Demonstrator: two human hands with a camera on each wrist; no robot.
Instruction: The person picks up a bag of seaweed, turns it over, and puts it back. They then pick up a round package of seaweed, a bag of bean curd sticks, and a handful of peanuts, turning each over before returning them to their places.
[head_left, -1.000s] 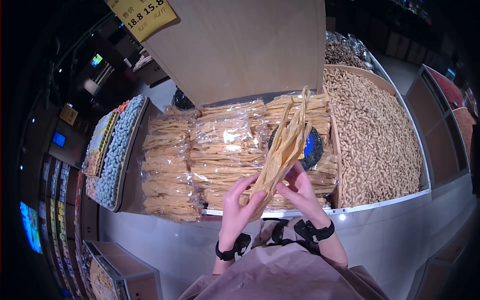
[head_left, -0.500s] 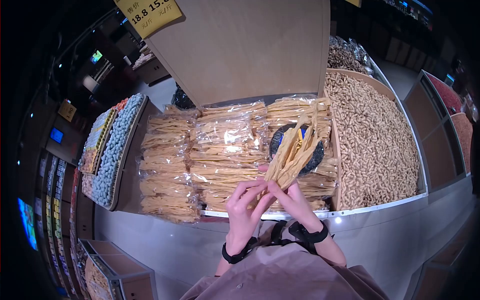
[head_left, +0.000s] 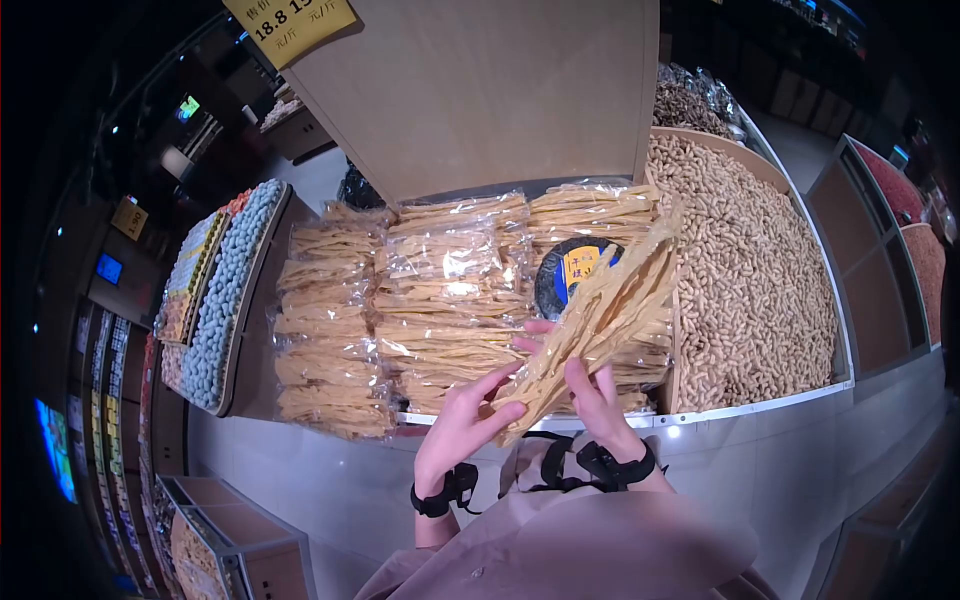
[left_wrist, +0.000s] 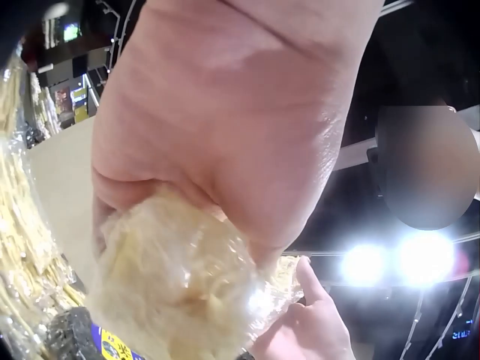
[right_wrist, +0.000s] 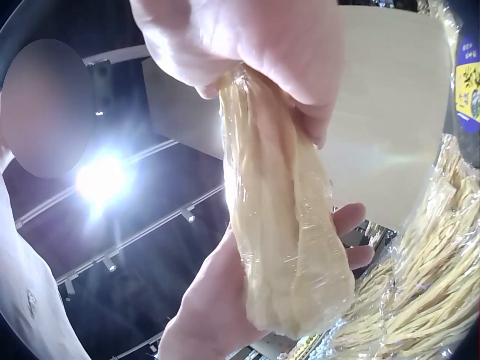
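While its long axis slants forward and rightward from the body, the wrapped bundle [head_left: 600, 315] is above the table [head_left: 720, 408]; the left hand [head_left: 462, 425] grips the near end, fingers curled; the right hand [head_left: 604, 408] grips farther along, nearer the round black packet [head_left: 547, 285].

Packets [head_left: 445, 340] before your left hand [head_left: 465, 425], disc [head_left: 549, 288] on top, peanuts [head_left: 750, 290] right of your right hand [head_left: 602, 408], tray [head_left: 240, 342] far left.

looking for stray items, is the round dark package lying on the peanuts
No, the round dark package lies on the bagged yellow sticks, not among the peanuts.
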